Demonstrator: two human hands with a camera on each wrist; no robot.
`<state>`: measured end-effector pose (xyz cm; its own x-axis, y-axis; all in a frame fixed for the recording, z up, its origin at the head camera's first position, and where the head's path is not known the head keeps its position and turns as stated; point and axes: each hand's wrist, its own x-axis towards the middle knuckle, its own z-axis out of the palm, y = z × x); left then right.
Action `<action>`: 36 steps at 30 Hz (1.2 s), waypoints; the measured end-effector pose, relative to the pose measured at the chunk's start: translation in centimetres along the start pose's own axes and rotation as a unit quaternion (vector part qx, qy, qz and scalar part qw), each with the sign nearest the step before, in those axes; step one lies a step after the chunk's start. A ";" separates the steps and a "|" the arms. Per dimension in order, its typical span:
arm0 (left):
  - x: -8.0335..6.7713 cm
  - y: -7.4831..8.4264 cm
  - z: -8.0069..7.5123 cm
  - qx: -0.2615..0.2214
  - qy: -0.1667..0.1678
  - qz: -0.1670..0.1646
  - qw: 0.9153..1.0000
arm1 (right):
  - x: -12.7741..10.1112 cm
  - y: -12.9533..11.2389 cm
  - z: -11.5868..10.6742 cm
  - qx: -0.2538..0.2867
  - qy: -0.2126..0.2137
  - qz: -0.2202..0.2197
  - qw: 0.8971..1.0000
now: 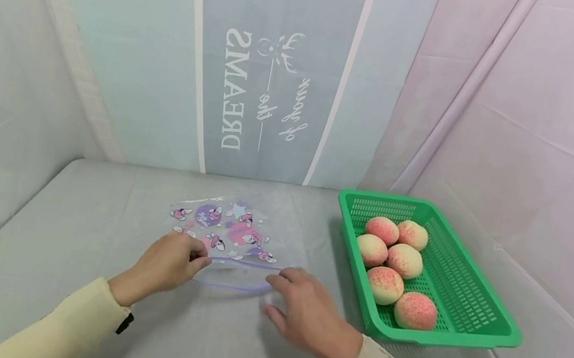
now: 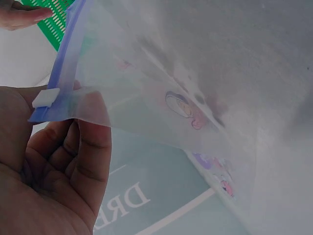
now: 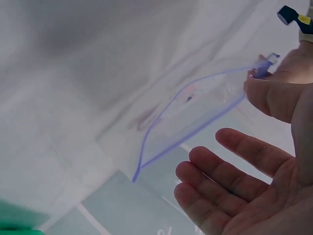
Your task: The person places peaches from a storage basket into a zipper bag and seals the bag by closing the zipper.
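Note:
A clear zip bag (image 1: 233, 235) printed with pink and purple cartoons lies flat on the grey table (image 1: 84, 220). Its purple zip edge faces me, and its mouth gapes a little. My left hand (image 1: 200, 261) pinches the left end of that edge beside the white slider (image 2: 46, 98), thumb on top (image 2: 90, 142). My right hand (image 1: 282, 296) hovers with spread, straight fingers (image 3: 230, 176) at the right end of the mouth, holding nothing. In the right wrist view the bag (image 3: 193, 115) shows its mouth as a loop of purple strip.
A green plastic basket (image 1: 473, 301) with several peaches (image 1: 404, 260) stands on the table to the right of my right hand. Cloth walls close in the back and both sides, with printed lettering (image 1: 235, 93) on the back one.

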<state>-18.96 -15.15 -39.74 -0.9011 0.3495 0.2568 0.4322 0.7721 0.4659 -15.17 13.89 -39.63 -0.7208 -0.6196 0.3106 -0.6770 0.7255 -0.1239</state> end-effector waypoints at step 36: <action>-0.1 -0.5 0.7 -0.073 0.026 -0.021 0.997 | 0.1 4.5 -9.8 0.082 0.046 0.137 0.986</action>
<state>-19.10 -15.18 -40.57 -0.9168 0.2882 0.2765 0.3988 0.6984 0.5943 -16.83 19.99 -30.93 -0.8687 -0.3708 0.3283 -0.4785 0.7996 -0.3629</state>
